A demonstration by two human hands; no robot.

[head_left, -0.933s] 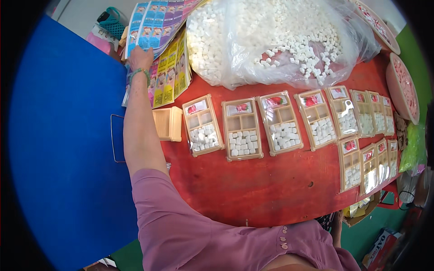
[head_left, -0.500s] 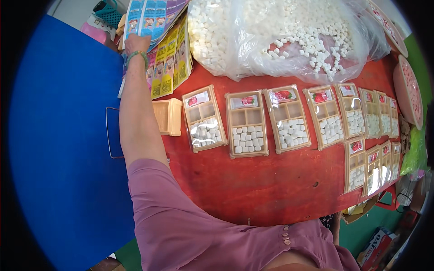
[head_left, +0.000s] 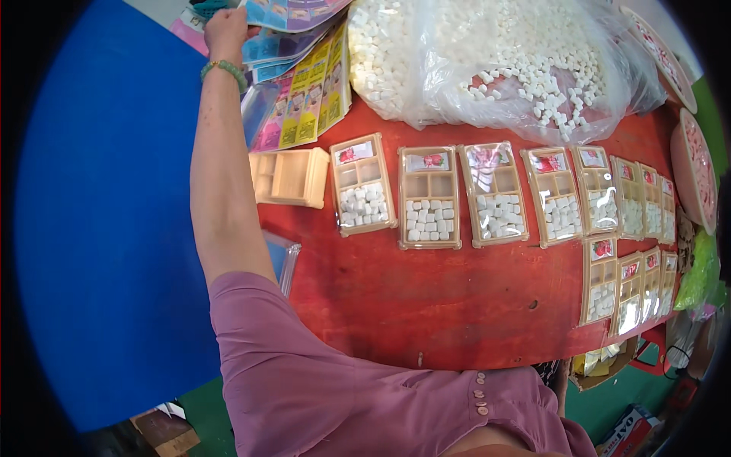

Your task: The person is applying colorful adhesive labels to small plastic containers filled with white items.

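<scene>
My left arm stretches to the far left of the table, where my left hand (head_left: 227,34) has its fingers closed on the edge of a blue printed sheet (head_left: 293,14), which it lifts from a pile. Yellow and pink printed sheets (head_left: 311,91) fan out beneath. Stacked beige divided trays (head_left: 301,179) lie beside my forearm, and part of a clear plastic lid (head_left: 286,263) shows by my elbow. To the right stand lidded trays (head_left: 430,232) holding small white marshmallows and a red-and-white packet each. My right hand is out of the picture.
A big clear bag of white marshmallows (head_left: 415,68) fills the back of the red table (head_left: 426,305). More lidded trays (head_left: 600,282) are grouped at the right, near a pink bowl (head_left: 694,171). A large blue panel (head_left: 114,228) lies to my left.
My left hand has moved up and slightly left, with the blue sheet in its fingers. The view has shifted, and a clear lid now shows by my elbow.
</scene>
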